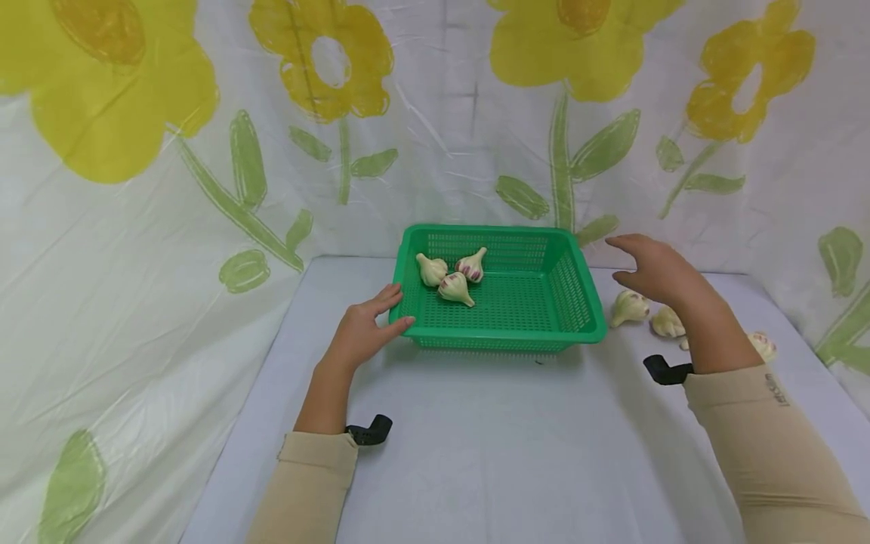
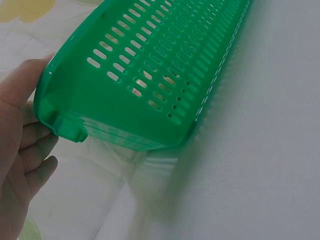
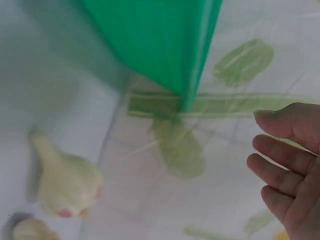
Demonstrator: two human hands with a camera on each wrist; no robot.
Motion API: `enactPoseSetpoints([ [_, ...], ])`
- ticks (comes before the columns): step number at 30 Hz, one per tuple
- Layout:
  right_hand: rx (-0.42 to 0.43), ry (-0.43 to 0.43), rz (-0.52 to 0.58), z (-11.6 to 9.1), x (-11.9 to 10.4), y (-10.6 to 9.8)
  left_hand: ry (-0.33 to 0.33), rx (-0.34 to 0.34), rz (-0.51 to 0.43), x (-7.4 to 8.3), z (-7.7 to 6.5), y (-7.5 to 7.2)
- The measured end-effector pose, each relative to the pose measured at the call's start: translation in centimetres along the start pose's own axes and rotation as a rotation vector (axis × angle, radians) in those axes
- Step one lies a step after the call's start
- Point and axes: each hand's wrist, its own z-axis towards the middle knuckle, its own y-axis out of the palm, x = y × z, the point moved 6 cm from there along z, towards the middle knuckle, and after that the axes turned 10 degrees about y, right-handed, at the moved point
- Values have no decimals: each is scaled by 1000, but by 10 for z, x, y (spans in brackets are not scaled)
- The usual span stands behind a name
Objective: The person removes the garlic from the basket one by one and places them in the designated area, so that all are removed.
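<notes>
head: left fingers (image 1: 382,300) grip basket (image 1: 519,304)

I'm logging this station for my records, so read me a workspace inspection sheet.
Surface: pale, flat tabletop.
Job's things: green, rectangular, perforated plastic basket holding three cream garlic bulbs with purple streaks; at least three more bulbs lie to its right.
Clutter: one tiny dark fleck by the basket's front.
Hands: left hand grips the basket; right hand hovers, touching nothing.
Cables: nothing seen.
Surroundings: white sheeting printed with yellow flowers.
</notes>
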Motion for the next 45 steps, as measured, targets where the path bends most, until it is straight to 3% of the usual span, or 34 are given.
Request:
enactPoseSetpoints([
  [7,26,-97,-58,5,-47,-10,6,5,2,1,0,0],
  [14,-35,-192,-124,26,-93,-9,12,3,-2,0,0,0],
  [21,-96,-244,-178,47,-122,1,13,4,11,0,0,1],
  [29,-77,-306,-95,79,-137,12,17,3,19,0,1,-1],
  [37,-60,-270,-41,113,-134,31,12,-1,-3,2,1,-1],
  [45,-107,-235,125,133,-140,52,2,0,11,1,0,0],
])
